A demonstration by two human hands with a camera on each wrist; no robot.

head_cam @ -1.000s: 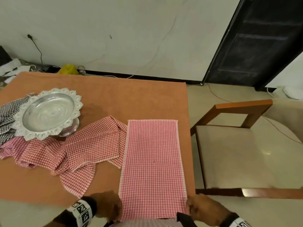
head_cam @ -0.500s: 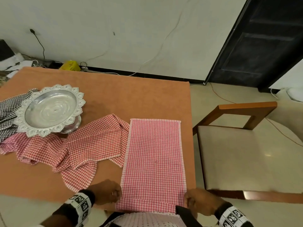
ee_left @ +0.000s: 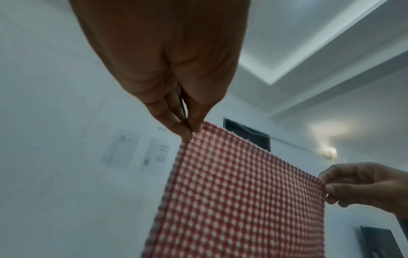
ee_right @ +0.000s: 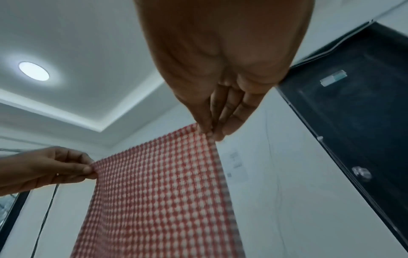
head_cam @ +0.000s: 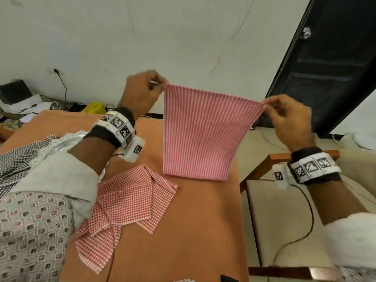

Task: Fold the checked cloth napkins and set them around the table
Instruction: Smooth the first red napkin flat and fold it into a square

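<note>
Hanging in the air above the far right part of the orange-brown cloth-covered table (head_cam: pixel 195 237), a folded red-and-white checked cloth napkin (head_cam: pixel 201 135), stretched flat by its two upper corners, lower edge just over the tabletop near the right table edge. Left hand (head_cam: pixel 140 94) pinching the upper left corner between thumb and fingertips (ee_left: pixel 185 134); right hand (head_cam: pixel 289 119) pinching the upper right corner likewise, fingers (ee_right: pixel 220 125) closed on the hem. Open tabletop below and in front of the hanging cloth. Lying crumpled on the table to the left, a second red-and-white checked napkin (head_cam: pixel 130 204), unfolded, one end reaching toward the near edge. Further left, partly hidden behind the left forearm, a silver metal tray with scalloped rim (head_cam: pixel 63 141), contents not visible, beside a black-and-white checked cloth (head_cam: pixel 18 159). Just right of the table, a wooden chair with pale cushioned seat (head_cam: pixel 280 224), close against the table's side. Beyond, a white wall (head_cam: pixel 183 37), a black door (head_cam: pixel 329 68) at right, and clutter with a yellow bag (head_cam: pixel 94 107) on the floor along the wall.
</note>
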